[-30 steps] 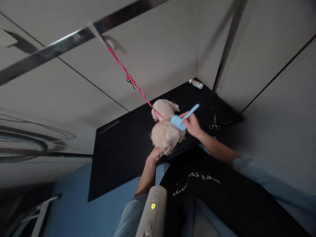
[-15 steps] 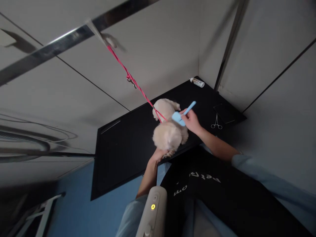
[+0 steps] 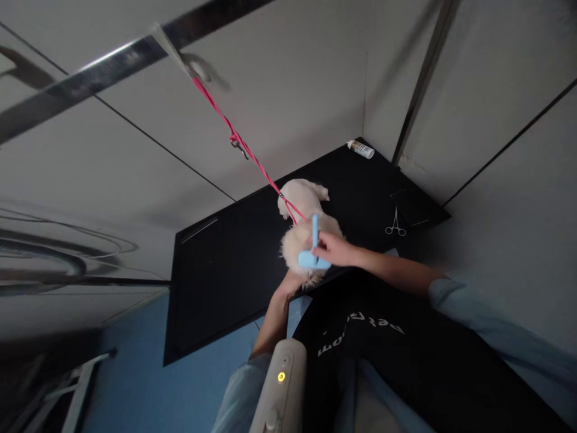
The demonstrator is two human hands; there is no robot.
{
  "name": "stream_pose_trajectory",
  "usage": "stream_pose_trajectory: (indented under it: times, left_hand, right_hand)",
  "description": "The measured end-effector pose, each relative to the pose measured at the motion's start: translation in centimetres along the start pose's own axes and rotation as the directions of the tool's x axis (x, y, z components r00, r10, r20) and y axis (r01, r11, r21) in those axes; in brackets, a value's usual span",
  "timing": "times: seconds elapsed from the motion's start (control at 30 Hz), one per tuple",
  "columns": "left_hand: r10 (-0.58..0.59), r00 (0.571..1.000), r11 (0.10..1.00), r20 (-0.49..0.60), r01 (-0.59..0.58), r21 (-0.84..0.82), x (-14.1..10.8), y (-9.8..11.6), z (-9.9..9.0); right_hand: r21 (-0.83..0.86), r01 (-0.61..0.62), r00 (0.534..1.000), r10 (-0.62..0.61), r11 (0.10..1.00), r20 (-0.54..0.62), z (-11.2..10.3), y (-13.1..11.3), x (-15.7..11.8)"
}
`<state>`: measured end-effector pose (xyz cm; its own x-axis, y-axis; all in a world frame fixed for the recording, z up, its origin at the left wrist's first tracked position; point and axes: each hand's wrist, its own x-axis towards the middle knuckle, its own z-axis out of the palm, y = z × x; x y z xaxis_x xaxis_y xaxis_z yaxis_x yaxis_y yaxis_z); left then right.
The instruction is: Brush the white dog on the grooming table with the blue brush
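The light blue plastic brush with a flat head and thin handle (image 3: 314, 260) has moved from beside the fluffy cream-white dog's (image 3: 295, 240) shoulder to over its head. The right hand (image 3: 336, 248) went with it, its fingers closed on the brush. I can't tell if the brush touches the fur. The left hand (image 3: 291, 285) is under the dog's chin, maybe to keep the head steady; its fingers are hidden, so I can't tell how they are bent. A bright pink cord (image 3: 256, 160) loops the dog and goes up toward a shiny metal bar (image 3: 121, 63), probably so it can't wander. The dog is on a big flat black table (image 3: 225, 276), its head close to the near edge. There is wide room on its left. Off to the right lie a silver scissor-shaped tool (image 3: 395, 228) and, by the back corner, a white plastic bottle (image 3: 362, 150).
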<state>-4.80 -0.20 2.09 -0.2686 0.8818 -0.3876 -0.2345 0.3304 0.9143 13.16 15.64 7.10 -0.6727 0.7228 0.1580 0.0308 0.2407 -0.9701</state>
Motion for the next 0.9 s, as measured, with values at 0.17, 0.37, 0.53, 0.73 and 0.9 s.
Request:
stream_pose_trajectory:
  times: [0.17,0.37,0.53,0.73,0.9]
  left_hand:
    - [-0.037,0.997,0.999,-0.069,0.039,0.021,-0.3,0.4,0.8]
    - [-0.051,0.998,0.999,-0.037,0.051,0.002,-0.7,1.2,1.8]
    - [-0.006,1.000,1.000,0.022,0.006,-0.018,-0.9,1.7,2.5]
    - [-0.010,0.999,1.000,-0.050,0.011,0.012,-0.9,1.2,2.9]
    - [-0.027,0.999,0.999,-0.026,0.028,0.016,-1.0,0.8,3.0]
  right_hand:
    - [-0.075,0.037,0.971,-0.053,0.997,-0.233,-0.1,-0.6,0.0]
    - [-0.082,0.010,0.990,-0.021,0.997,-0.143,-0.1,-1.5,-0.2]
    - [-0.135,0.072,0.997,-0.071,0.988,0.013,-0.2,-2.3,-0.9]
    - [-0.231,0.110,0.976,-0.149,0.967,-0.158,-0.5,-3.2,-1.6]
    - [-0.242,0.046,0.999,-0.048,0.969,0.000,-0.9,-3.5,-1.7]
